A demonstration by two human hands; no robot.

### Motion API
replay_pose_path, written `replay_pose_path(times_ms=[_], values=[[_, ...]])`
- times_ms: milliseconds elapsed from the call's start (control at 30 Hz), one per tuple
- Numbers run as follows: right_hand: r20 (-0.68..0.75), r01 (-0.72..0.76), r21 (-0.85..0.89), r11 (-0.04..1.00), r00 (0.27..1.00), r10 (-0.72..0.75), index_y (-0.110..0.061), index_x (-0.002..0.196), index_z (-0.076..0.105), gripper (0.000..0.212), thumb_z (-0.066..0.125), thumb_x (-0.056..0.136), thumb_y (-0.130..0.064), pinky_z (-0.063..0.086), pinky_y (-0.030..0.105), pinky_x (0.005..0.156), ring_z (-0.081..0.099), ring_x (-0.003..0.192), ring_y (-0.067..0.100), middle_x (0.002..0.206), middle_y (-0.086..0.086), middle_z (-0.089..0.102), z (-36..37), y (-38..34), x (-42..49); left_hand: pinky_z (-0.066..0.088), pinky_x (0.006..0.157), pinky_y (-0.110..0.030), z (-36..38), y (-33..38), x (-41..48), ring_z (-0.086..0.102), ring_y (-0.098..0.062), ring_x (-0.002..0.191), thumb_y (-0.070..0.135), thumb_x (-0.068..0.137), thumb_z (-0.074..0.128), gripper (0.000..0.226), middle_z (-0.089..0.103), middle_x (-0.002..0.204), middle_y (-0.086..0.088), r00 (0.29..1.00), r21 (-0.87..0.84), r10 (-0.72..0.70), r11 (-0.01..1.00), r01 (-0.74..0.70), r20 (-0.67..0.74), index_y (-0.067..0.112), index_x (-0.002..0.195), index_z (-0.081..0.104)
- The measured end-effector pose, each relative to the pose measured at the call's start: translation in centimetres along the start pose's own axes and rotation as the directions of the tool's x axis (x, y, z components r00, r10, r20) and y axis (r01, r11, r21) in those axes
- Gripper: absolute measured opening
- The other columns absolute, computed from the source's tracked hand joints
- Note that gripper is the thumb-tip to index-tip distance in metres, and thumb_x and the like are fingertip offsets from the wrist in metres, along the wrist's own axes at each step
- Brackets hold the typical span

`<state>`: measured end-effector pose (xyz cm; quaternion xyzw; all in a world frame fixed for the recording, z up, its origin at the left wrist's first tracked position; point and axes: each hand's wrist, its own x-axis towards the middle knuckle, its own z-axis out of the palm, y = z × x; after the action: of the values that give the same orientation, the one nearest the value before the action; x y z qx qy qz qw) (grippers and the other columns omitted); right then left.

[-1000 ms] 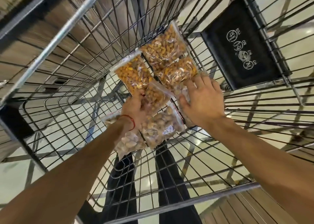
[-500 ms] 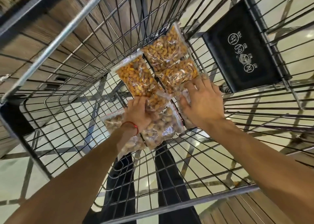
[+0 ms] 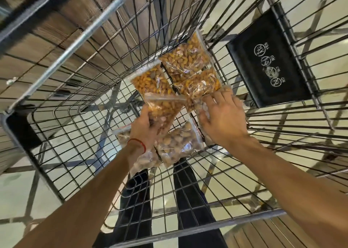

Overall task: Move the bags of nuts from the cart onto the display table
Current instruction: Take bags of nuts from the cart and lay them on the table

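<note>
- Nearest you, two pale bags of nuts lie on the wire floor of the cart (image 3: 75, 134): the middle bag (image 3: 178, 144) between your wrists, and the near bag (image 3: 146, 162) under your left wrist.
- Your left hand (image 3: 145, 129) is clamped round the lower end of the held bag (image 3: 164, 108), which points to 12 o'clock.
- At its 3 o'clock, your right hand (image 3: 224, 119) rests with its fingers spread and fairly straight on the right bag (image 3: 202, 106).
- Beyond, at 12 o'clock, lie the left orange bag (image 3: 152, 82), the right orange bag (image 3: 201, 84) and the far bag (image 3: 188, 59).
- The black flap (image 3: 269, 59) hangs at 2 o'clock.

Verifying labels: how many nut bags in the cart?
7. Three far bags; gripped bag in left hand; covered bag under right hand; near bag; bag under left wrist. Others may be hidden.
</note>
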<state>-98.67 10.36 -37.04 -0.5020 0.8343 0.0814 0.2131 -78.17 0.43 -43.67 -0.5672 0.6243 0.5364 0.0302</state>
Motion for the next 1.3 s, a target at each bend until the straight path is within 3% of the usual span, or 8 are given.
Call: replay_pose_path(times_ms=[200,467,567,733,900,1067,1133,1300], values=[[-0.042,0.069,0.002,0.998,0.997,-0.068,-0.012,0.124,0.068,0.046,0.042,0.099,-0.041,0.043,0.053,0.110,0.058,0.116,0.034,0.120,0.010,0.066,-0.8,-0.8,-0.5,0.060,0.075,-0.033,-3.8,0.4,-1.3,0.070,-0.014,0.096,0.015,0.100,0.065,0.035,0.072,0.109,0.006,0.978,-0.594,-0.173,0.777,0.210,0.120,0.022,0.133,0.055],[0.065,0.132,0.143,0.981,0.988,-0.142,-0.015,0.146,0.056,0.047,0.048,0.106,-0.037,0.045,0.049,0.107,0.051,0.132,0.028,0.139,0.007,0.058,-2.6,-3.1,0.3,0.063,0.076,-0.042,-6.6,-0.2,-2.3,0.073,-0.029,0.086,0.029,0.073,0.076,0.038,0.077,0.098,-0.009,0.946,-0.830,-0.104,0.457,0.319,0.306,0.011,0.106,0.071],[0.160,0.071,0.267,0.961,0.980,-0.117,-0.017,0.157,0.045,0.057,0.055,0.107,-0.042,0.050,0.049,0.102,0.052,0.136,0.030,0.149,0.008,0.051,-1.1,-4.5,3.2,0.060,0.090,-0.046,-6.8,-0.6,-2.0,0.072,-0.028,0.101,0.025,0.078,0.080,0.046,0.075,0.116,-0.010,0.970,-0.808,-0.084,0.539,0.238,0.229,0.016,0.122,0.071],[0.346,-0.188,0.560,0.807,0.938,-0.021,-0.011,0.160,0.037,0.075,0.067,0.101,-0.047,0.042,0.047,0.119,0.044,0.147,0.038,0.164,0.016,0.041,3.4,-6.6,8.8,0.062,0.058,-0.031,-7.5,-1.4,-1.5,0.072,-0.017,0.067,0.024,0.076,0.083,0.031,0.078,0.089,-0.003,0.964,-0.797,-0.194,0.545,0.259,0.181,0.016,0.105,0.073],[0.426,-0.303,0.686,0.662,0.905,-0.026,-0.006,0.153,0.042,0.071,0.074,0.098,-0.037,0.033,0.026,0.112,0.046,0.141,0.027,0.151,0.013,0.051,5.9,-8.8,11.2,0.046,0.091,-0.081,-8.5,-2.3,-1.7,0.068,-0.039,0.099,0.041,0.062,0.095,0.066,0.076,0.109,-0.015,0.949,-0.773,-0.285,0.569,0.281,0.135,0.011,0.117,0.073],[0.445,-0.356,0.750,0.557,0.895,-0.027,-0.022,0.150,0.043,0.086,0.083,0.082,-0.057,0.036,0.036,0.122,0.056,0.133,0.021,0.138,-0.001,0.061,6.8,-9.4,11.5,0.049,0.102,-0.070,-9.2,-2.8,-1.9,0.066,-0.048,0.117,0.037,0.068,0.092,0.067,0.073,0.122,-0.018,0.951,-0.770,-0.290,0.580,0.264,0.108,0.011,0.125,0.069],[0.474,-0.380,0.727,0.572,0.880,-0.018,-0.017,0.149,0.043,0.074,0.082,0.090,-0.039,0.035,0.030,0.119,0.055,0.134,0.020,0.136,-0.001,0.060,6.6,-9.3,11.6,0.052,0.102,-0.065,-9.5,-2.9,-1.9,0.070,-0.043,0.114,0.031,0.074,0.090,0.060,0.075,0.121,-0.016,0.946,-0.770,-0.300,0.573,0.280,0.121,0.011,0.127,0.068],[0.503,-0.393,0.696,0.601,0.864,-0.017,-0.015,0.155,0.038,0.096,0.088,0.079,-0.046,0.035,0.045,0.126,0.044,0.149,0.032,0.157,0.010,0.050,6.9,-9.6,12.6,0.054,0.100,-0.061,-10.1,-3.0,-2.1,0.073,-0.036,0.110,0.028,0.077,0.089,0.058,0.076,0.121,-0.013,0.945,-0.757,-0.302,0.588,0.286,0.122,0.012,0.129,0.068]])
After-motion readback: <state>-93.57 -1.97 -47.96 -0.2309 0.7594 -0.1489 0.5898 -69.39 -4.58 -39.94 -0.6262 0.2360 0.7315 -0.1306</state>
